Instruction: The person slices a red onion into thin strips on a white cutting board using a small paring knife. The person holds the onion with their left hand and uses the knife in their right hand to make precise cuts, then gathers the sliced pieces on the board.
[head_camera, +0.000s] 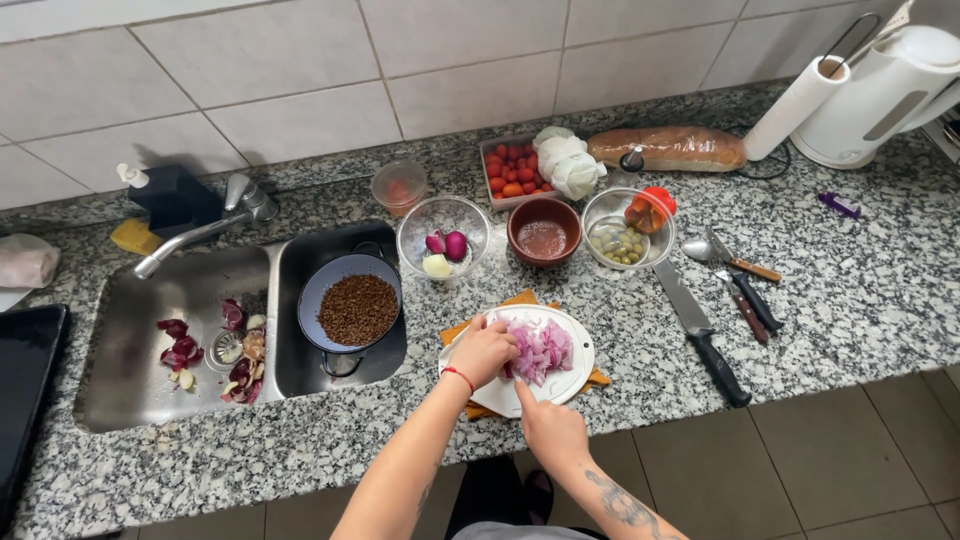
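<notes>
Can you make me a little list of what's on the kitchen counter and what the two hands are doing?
left hand: resting on the pile of chopped purple onion
right hand: at the near edge of the round white cutting board
beside the board: large black-handled knife
behind the board: clear glass bowl with onion halves, brown clay bowl
sink: dark pan of brown grains

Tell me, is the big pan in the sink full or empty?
Not empty, though not brimming: the pan sits in the sink with a mound of small brown grains covering most of its bottom, its blue-grey inside showing around them.
</notes>
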